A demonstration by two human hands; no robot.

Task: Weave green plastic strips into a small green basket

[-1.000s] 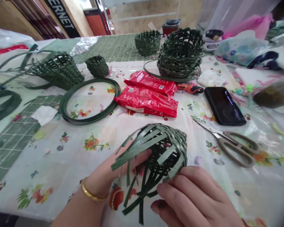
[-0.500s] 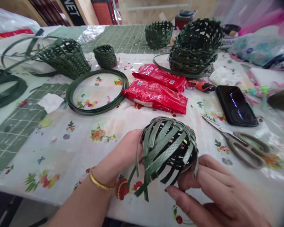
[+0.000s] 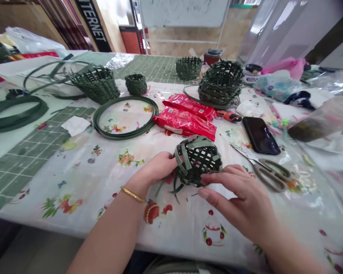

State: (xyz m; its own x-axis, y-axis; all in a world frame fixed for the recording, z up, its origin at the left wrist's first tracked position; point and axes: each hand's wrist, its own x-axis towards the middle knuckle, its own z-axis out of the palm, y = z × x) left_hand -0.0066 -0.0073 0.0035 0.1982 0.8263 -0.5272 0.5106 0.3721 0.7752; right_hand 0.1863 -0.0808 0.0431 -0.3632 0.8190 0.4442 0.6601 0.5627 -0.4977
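Note:
A dark green woven strip basket (image 3: 197,160) sits between my hands above the floral tablecloth (image 3: 85,182), with its open weave facing me and loose strip ends poking out below. My left hand (image 3: 160,168) grips it from the left side, and a gold bangle (image 3: 133,194) circles that wrist. My right hand (image 3: 234,193) holds its lower right side with the fingers curled over the weave. Part of the basket's underside is hidden by my fingers.
Beyond my hands lie red foil packets (image 3: 185,118), a coiled ring of green strips (image 3: 125,118), and several woven baskets (image 3: 95,84). To the right are scissors (image 3: 270,174) and a black phone (image 3: 260,136). A green cutting mat (image 3: 25,152) lies at the left.
The basket has turned, so its woven side faces me and the long loose strips no longer fan toward me. My view has lifted, showing more of the room and table.

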